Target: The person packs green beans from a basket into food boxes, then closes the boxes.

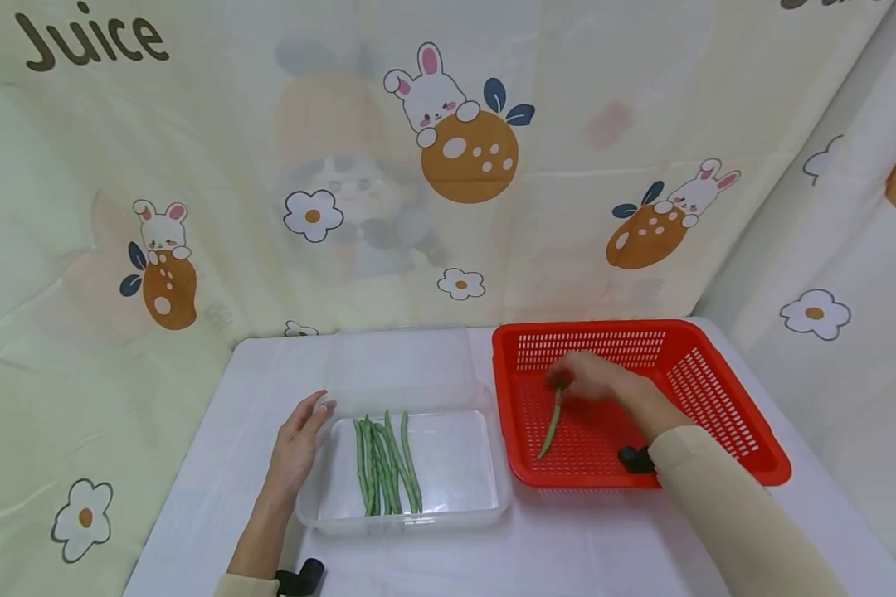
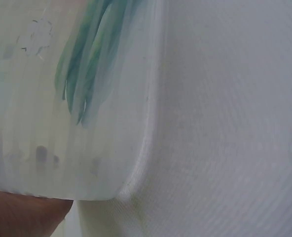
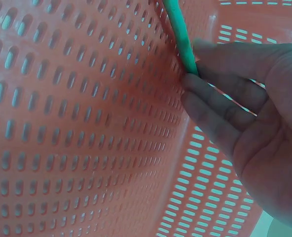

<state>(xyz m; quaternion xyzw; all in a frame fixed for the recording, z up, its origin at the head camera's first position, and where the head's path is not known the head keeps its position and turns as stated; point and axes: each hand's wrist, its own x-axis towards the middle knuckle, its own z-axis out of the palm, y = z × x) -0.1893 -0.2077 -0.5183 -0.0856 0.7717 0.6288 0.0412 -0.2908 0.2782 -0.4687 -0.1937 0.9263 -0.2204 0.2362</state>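
A clear plastic container (image 1: 455, 521) stands on the table, with several green beans (image 1: 379, 468) lying side by side in its left half. My left hand (image 1: 299, 439) is at the container's left wall, its fingers near the far left corner, loosely bent. Through the container wall, the left wrist view shows bean ends (image 2: 82, 74); only a little of the hand appears there. Inside the red basket (image 1: 518, 473), my right hand (image 1: 586, 377) pinches one green bean (image 1: 549, 431) near its upper end. Thumb and fingertips meet on that bean (image 3: 181, 37) in the right wrist view.
The basket's perforated walls rise around the right hand, just right of the container. A white cloth (image 1: 388, 356) covers the table. Behind it hangs a printed curtain (image 1: 567, 249), with another curtain (image 1: 851, 398) along the right side.
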